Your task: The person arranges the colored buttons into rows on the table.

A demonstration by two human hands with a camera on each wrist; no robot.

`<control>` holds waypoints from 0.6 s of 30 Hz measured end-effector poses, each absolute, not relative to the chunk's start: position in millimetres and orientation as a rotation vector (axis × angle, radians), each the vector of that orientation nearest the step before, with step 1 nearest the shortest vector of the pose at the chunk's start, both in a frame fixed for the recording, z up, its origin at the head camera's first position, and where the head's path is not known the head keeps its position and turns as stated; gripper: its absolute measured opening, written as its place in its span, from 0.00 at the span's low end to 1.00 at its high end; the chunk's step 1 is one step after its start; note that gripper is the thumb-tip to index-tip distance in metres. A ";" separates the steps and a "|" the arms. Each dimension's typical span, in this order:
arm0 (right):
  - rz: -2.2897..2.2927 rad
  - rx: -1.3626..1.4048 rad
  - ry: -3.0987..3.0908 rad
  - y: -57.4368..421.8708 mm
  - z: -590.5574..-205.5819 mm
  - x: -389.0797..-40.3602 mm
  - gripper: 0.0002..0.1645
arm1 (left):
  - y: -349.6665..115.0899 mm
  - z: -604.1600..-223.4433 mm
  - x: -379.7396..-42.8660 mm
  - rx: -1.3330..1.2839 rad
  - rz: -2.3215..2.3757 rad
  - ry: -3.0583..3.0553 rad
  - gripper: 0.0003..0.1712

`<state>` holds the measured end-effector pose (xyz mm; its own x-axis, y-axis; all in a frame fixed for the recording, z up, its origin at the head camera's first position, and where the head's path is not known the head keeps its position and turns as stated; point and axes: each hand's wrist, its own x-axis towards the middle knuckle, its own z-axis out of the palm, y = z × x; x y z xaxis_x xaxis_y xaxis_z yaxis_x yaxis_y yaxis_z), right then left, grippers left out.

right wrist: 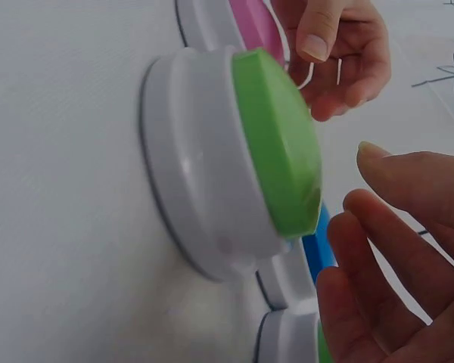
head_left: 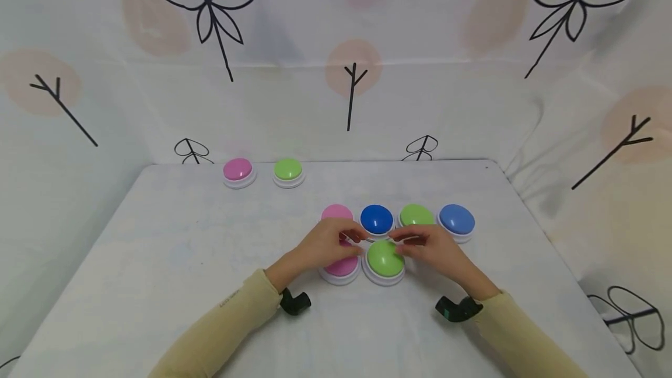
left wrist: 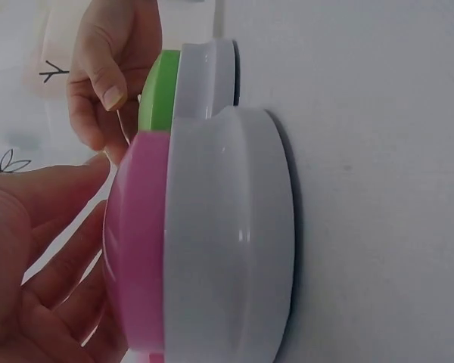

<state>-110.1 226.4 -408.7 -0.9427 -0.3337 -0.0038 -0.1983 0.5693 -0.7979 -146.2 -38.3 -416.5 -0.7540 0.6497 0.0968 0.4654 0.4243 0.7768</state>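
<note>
A pink-topped push button (head_left: 341, 268) and a green-topped one (head_left: 385, 259), both on round white bases, stand side by side at the front of a cluster. My left hand (head_left: 332, 242) hovers over the pink button, thumb and fingers loosely bent with nothing between them. Over the green button's right edge is my right hand (head_left: 433, 247), its fingers relaxed and holding nothing. In the right wrist view, a gap shows between those fingers (right wrist: 371, 265) and the green dome (right wrist: 280, 144). Behind the hands sit another pink button (head_left: 337, 211) and a dark blue button (head_left: 376, 219).
Further right in the back row are a green button (head_left: 416, 214), partly covered by my right hand, and a lighter blue button (head_left: 457, 219). Near the white table's far edge stand a magenta button (head_left: 237, 169) and a green button (head_left: 288, 169). A patterned curtain (head_left: 294, 109) hangs behind.
</note>
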 end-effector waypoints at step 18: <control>-1.509 -0.538 2.499 162.3 -395.6 -154.0 0.18 | -97.7 -407.8 -168.2 0.828 1.302 2.666 0.17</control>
<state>-154.0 162.3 -395.6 -0.9198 -0.3905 0.0378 -0.2153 0.4218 -0.8807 -168.2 -97.7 -407.8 -0.8536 0.4909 0.1741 0.4392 0.4987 0.7472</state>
